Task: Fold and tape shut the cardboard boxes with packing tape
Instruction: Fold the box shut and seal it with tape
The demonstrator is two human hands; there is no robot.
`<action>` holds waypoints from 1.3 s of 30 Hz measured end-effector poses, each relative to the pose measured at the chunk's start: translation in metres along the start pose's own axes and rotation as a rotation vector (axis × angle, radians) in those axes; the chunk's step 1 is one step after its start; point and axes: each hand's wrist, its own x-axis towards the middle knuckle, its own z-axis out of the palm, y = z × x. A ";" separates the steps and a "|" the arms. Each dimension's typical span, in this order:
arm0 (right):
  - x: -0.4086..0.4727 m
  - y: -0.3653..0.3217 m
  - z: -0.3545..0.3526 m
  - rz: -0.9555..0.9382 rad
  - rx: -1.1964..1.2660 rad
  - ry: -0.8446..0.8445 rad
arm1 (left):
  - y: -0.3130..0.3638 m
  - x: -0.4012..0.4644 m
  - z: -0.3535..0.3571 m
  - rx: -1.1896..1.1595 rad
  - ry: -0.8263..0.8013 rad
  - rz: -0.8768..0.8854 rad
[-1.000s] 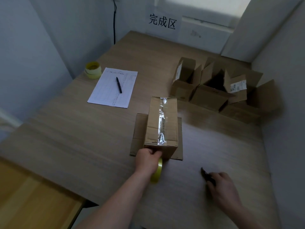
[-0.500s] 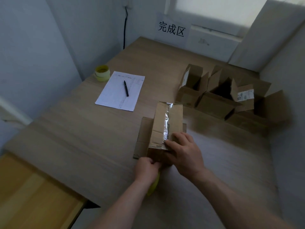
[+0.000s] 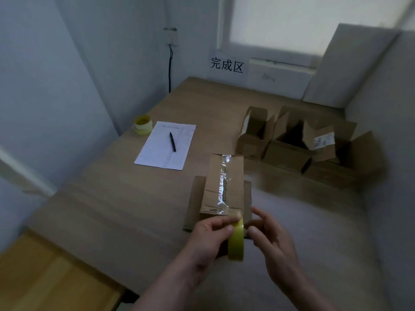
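Head view: wall sign (image 3: 226, 64) reads 完成区 (left fingers (image 3: 221, 223) grip tape roll (image 3: 236, 241)).

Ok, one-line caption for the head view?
Left hand grips tape roll at taped box; right hand beside it.

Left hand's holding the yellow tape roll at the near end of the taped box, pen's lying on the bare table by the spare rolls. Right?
One thing is off: the pen lies on the sheet of paper, not the bare table; the head view shows it. The rest stands: the left hand holds the yellow tape roll at the near end of the taped box, and the spare rolls sit beside the paper.
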 end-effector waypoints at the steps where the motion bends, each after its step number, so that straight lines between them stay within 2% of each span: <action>1: -0.003 -0.002 0.001 0.047 0.012 -0.043 | 0.002 -0.001 0.006 -0.015 -0.023 -0.018; 5: -0.008 -0.009 0.000 0.153 0.055 0.021 | 0.000 -0.002 0.024 0.146 -0.076 0.010; 7: -0.011 -0.015 -0.003 0.159 0.062 0.087 | -0.002 -0.001 0.030 0.329 -0.048 0.152; 11: -0.013 -0.028 -0.007 0.215 0.094 0.155 | -0.008 -0.004 0.026 0.761 -0.016 0.554; 13: -0.013 -0.036 -0.007 0.216 0.104 0.169 | -0.010 -0.005 0.022 0.838 0.009 0.717; 16: -0.010 -0.045 -0.006 0.150 -0.005 0.192 | -0.007 -0.004 0.017 0.916 0.046 0.812; 18: -0.007 -0.050 -0.005 0.110 -0.175 0.189 | -0.005 -0.006 0.016 0.848 0.028 0.720; 19: -0.005 -0.053 -0.003 0.094 -0.256 0.183 | -0.003 -0.007 0.016 0.712 0.010 0.598; 22: 0.000 -0.060 0.000 0.053 -0.453 0.180 | 0.009 -0.007 0.012 0.090 0.021 0.155; 23: 0.000 -0.063 0.000 0.044 -0.489 0.168 | 0.015 -0.006 0.005 0.011 0.036 0.104; 25: 0.001 -0.066 -0.001 0.049 -0.511 0.112 | 0.023 -0.004 -0.010 0.038 -0.021 0.132; 28: 0.001 -0.069 0.005 0.073 -0.522 0.024 | 0.028 0.000 -0.022 0.211 -0.198 0.181; 31: 0.000 -0.070 0.014 0.054 -0.571 -0.046 | 0.025 0.007 -0.026 0.397 -0.261 0.230; 36: -0.003 -0.072 0.022 0.050 -0.632 -0.131 | 0.021 0.008 -0.032 0.468 -0.234 0.301; 39: -0.013 -0.065 0.016 0.155 -0.418 -0.168 | 0.014 0.007 -0.038 0.395 -0.079 0.348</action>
